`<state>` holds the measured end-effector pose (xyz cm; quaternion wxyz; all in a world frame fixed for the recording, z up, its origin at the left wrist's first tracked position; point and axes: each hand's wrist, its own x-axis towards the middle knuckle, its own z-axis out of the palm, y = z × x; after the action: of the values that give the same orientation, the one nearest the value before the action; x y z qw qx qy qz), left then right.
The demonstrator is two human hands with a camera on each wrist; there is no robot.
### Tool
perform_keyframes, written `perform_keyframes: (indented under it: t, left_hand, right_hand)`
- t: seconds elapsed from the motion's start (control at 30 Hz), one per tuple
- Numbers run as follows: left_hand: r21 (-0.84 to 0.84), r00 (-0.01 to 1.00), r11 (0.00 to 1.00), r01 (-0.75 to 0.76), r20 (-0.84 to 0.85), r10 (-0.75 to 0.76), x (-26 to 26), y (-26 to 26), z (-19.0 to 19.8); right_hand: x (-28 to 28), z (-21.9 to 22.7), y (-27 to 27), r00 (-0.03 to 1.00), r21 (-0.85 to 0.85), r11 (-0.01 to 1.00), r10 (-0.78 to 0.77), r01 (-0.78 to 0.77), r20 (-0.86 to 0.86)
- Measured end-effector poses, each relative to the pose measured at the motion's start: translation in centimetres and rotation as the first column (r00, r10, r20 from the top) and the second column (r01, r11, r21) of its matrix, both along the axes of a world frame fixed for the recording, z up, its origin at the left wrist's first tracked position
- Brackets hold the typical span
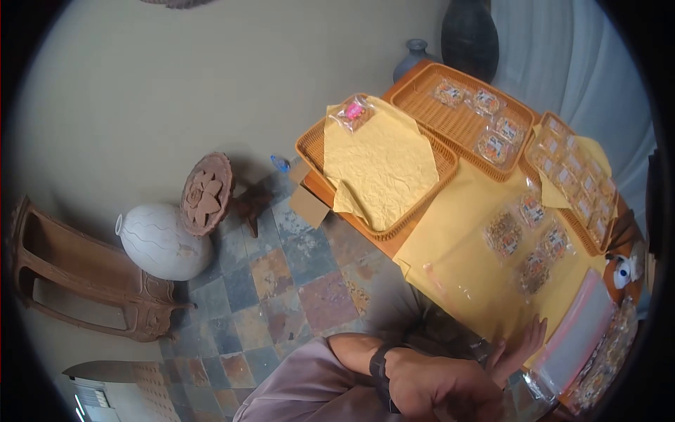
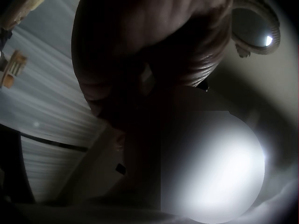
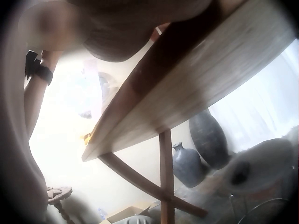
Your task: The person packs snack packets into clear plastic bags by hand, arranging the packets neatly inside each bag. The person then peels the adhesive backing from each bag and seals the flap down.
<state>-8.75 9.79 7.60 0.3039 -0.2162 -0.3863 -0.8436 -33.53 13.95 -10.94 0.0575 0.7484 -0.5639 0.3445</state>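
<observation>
In the head view the left hand [image 1: 446,387] is raised close to the camera, black band at its wrist. It looks bent, its fingertips hidden in shadow. The left wrist view shows the hand [image 2: 154,51] dark, with anything held not visible. The right hand [image 1: 520,348], fingers extended, is at the near edge of the yellow paper [image 1: 450,232], partly behind the left hand. Clear packets [image 1: 503,235] of food lie on that paper, and a pink-edged clear plastic stack [image 1: 580,327] is right of the right hand.
A paper-lined wicker tray [image 1: 306,148] holds one packet. Behind stands another tray [image 1: 415,105] with several packets; a third [image 1: 598,243] at right is filled with packets. Dark vases [image 1: 471,42] stand beyond the table [image 3: 140,93]. A white pot [image 1: 162,243] and carved stool [image 1: 207,193] are left.
</observation>
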Motion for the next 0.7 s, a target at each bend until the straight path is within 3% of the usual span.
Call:
perform_keyframes:
  t: [0.27,0.33,0.37,0.47,0.67,0.7]
  left_hand:
    - [-0.082,0.998,0.996,-0.024,-0.065,0.019,-0.3,-0.7,-0.5]
    - [-0.022,0.989,0.992,0.128,-0.066,-0.129,-0.4,-0.4,-0.8]
    - [-0.021,0.989,0.991,0.13,-0.067,-0.131,-0.6,-0.5,-0.8]
    - [-0.076,0.981,0.997,0.007,-0.193,-0.022,-1.0,-0.7,-0.5]
    - [0.053,0.951,0.961,0.272,-0.17,-0.26,-1.2,-0.3,-0.6]
    - [0.088,0.927,0.955,0.282,-0.282,-0.248,-2.0,0.3,-1.0]
  right_hand:
    - [0.1,-0.1,-0.1,1.0,-0.006,1.0,-0.001,0.001,-0.002]
    - [0.4,0.0,-0.1,1.0,-0.004,1.0,-0.004,0.004,0.009]
    - [0.4,0.2,-0.1,1.0,-0.006,1.0,-0.01,0.01,0.015]
    - [0.4,0.2,-0.1,1.0,-0.001,1.0,-0.008,0.008,0.013]
    - [-0.1,-0.1,0.0,1.0,0.013,1.0,0.015,-0.015,-0.008]
    - [0.0,0.0,0.0,1.0,0.014,1.0,0.012,-0.012,-0.008]
